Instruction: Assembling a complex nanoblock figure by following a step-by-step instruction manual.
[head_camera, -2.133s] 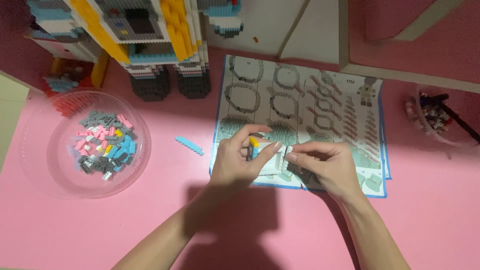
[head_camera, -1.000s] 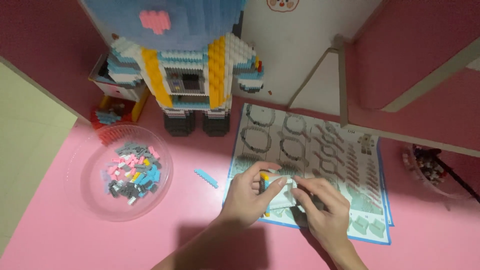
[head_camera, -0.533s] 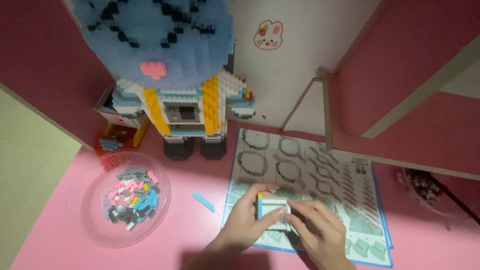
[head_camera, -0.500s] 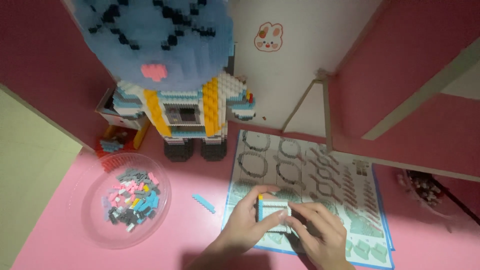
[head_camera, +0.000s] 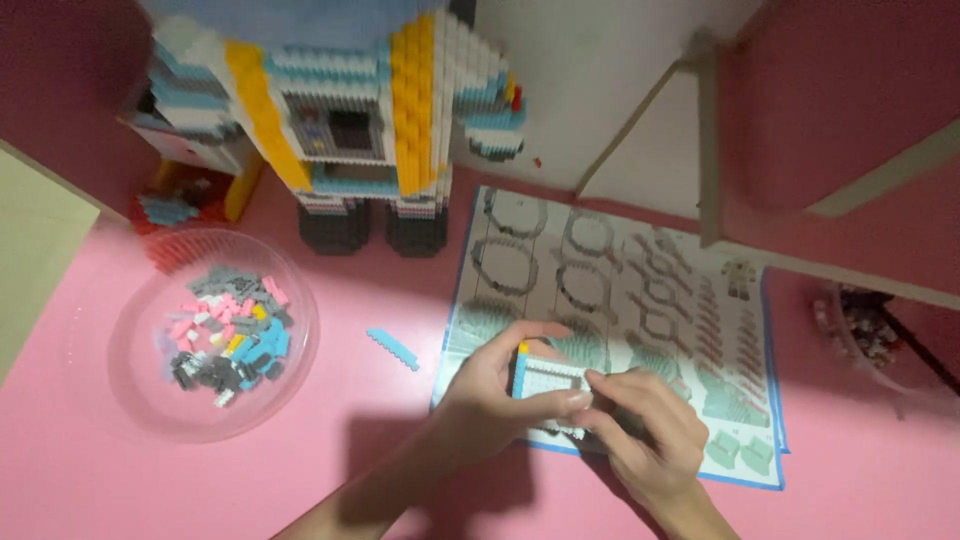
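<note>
Here we hold a small flat brick panel (head_camera: 550, 378), white with blue edging and a yellow stud at one corner, over the lower part of the instruction sheet (head_camera: 640, 300). Our left hand (head_camera: 495, 395) grips it from the left, thumb under, fingers on top. Our right hand (head_camera: 640, 430) pinches at its right end; any small piece between those fingertips is too tiny to tell. The panel's long axis runs left-right between both hands. A loose blue strip (head_camera: 392, 348) lies left, nearer the left hand, just beside the clear bowl (head_camera: 130, 400).
</note>
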